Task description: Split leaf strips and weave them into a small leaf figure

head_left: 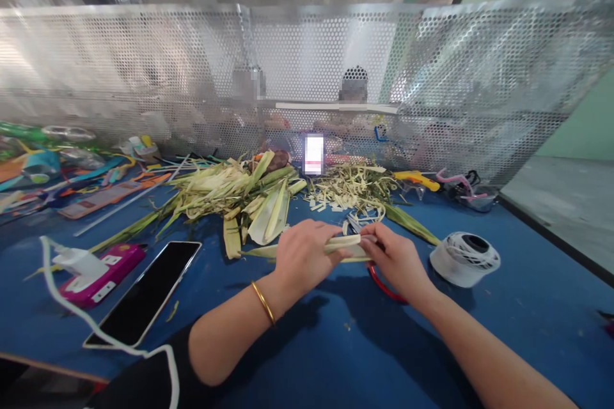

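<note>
Both hands hold one pale green corn husk strip [343, 243] above the blue table. My left hand [307, 246] is closed round its middle, and its tail runs out to the left. At the right end my right hand [391, 255] pinches the strip between thumb and fingers. Under and beside the right hand lie scissors with a red handle [384, 284], partly hidden by that hand. A heap of corn husks [230, 192] lies behind my left hand. Small cut husk pieces [352, 188] are piled behind both hands.
A spool of white thread [465, 259] stands at the right. A phone [148, 291], a magenta power strip [105, 275] and a white cable [62, 303] are at the left. A perforated metal screen [302, 45] crosses the back, with people behind it. Yellow-handled tool [417, 179] lies near it.
</note>
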Demonstrator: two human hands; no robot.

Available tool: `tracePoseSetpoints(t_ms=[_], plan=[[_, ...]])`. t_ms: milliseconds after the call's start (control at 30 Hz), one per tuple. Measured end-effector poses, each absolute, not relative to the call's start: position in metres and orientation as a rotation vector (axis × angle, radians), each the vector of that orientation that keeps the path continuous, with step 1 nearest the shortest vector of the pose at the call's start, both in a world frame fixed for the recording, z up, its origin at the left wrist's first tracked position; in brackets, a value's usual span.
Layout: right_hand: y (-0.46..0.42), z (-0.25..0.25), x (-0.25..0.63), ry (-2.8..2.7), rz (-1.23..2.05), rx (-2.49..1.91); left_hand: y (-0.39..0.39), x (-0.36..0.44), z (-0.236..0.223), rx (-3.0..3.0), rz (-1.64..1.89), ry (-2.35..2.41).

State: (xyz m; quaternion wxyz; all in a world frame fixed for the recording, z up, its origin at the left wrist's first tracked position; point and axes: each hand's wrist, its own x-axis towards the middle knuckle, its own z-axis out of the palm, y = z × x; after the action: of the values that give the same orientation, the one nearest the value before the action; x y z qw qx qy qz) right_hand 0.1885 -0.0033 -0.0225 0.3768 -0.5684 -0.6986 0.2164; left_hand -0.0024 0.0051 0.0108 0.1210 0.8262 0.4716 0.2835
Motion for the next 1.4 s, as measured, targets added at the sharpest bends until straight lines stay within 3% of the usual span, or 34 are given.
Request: tracePoseSetpoints(t_ms=[133,333,533,733,900,1133,1300,1400], plan=[[-0.003,-0.023,0.184,-1.638,0.792,-1.372,0.016,-0.001,0.000,2.114,0.448,1.353],[0.003,-0.029,0.185,-1.473,1.005,-1.365,0.021,0.003,-0.016,1.690,0.623,1.200],[0.001,-0.027,0.187,-1.644,0.792,-1.445,0.013,0.014,-0.020,1.477,0.672,1.080],[0.001,-0.016,0.211,-2.179,0.041,-2.083,0.020,0.010,-0.015,1.422,0.827,1.340],[0.002,-0.024,0.210,-2.355,0.012,-2.237,0.023,0.005,-0.010,1.362,0.868,1.329],[0.009,-0.018,0.222,-2.166,0.225,-2.127,0.033,-0.001,-0.013,1.121,0.897,1.179],[0.008,-0.009,0.224,-1.790,0.952,-1.600,0.043,-0.008,-0.013,0.947,0.919,1.123],[0.003,-0.007,0.215,-1.668,1.121,-1.465,0.047,-0.011,-0.011,0.921,0.935,1.152]])
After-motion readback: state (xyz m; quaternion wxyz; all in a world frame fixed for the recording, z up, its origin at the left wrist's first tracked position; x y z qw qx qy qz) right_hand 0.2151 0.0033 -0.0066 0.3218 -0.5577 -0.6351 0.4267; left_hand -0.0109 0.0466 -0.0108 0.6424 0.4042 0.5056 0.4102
